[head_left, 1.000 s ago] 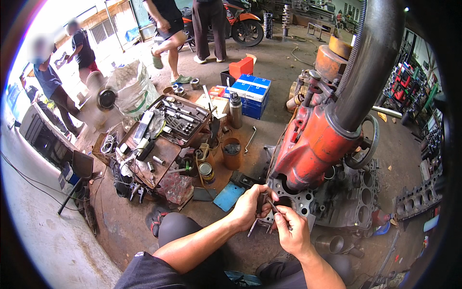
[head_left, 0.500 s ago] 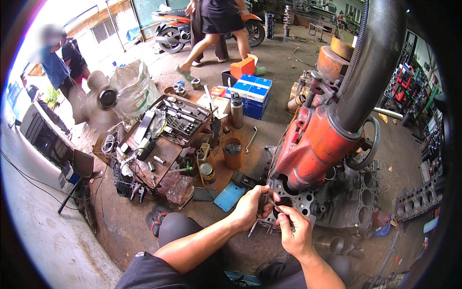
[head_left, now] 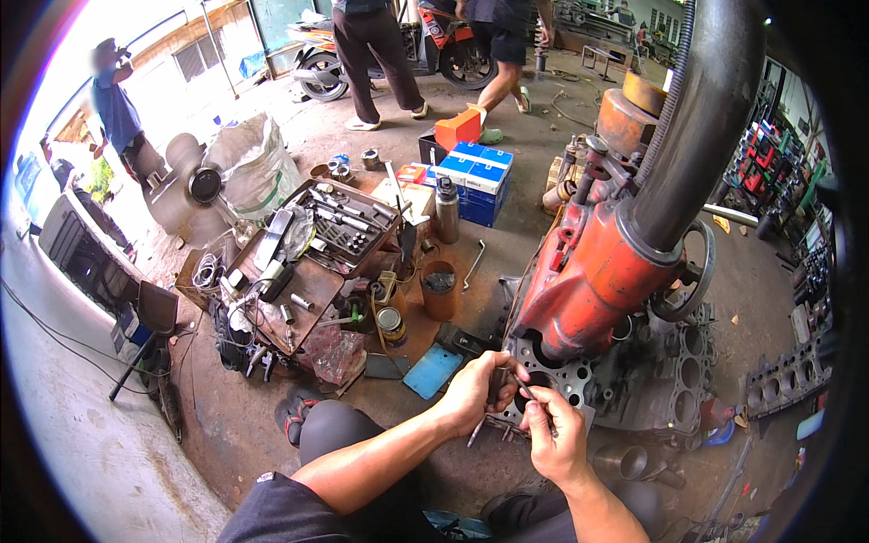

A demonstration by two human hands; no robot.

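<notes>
Over the near edge of a metal engine block [head_left: 576, 384] my two hands meet, both closed. My left hand [head_left: 469, 393] is wrapped round a short dark cylindrical piece [head_left: 495, 387], mostly covered by the fingers. Between thumb and fingers of my right hand [head_left: 559, 436] is a thin dark rod-like tool [head_left: 524, 389]. Its tip points toward the left hand's piece; whether they touch I cannot tell. Just beyond the hands, a red boring machine [head_left: 588, 281] with a thick dark column [head_left: 701, 127] stands on the block, whose top face shows several round holes.
Left of me a low table carries a tray of sockets [head_left: 348, 226] and loose tools. A blue phone-like slab [head_left: 433, 371], a rusty can [head_left: 440, 288], a steel bottle [head_left: 447, 210] and a blue box [head_left: 480, 181] stand beyond. A fan [head_left: 205, 185] is at left; people and a motorcycle [head_left: 321, 74] are behind.
My hands and the pieces in them have barely shifted. In the background one person has walked to the right, and another in dark trousers now shows by the motorcycle.
</notes>
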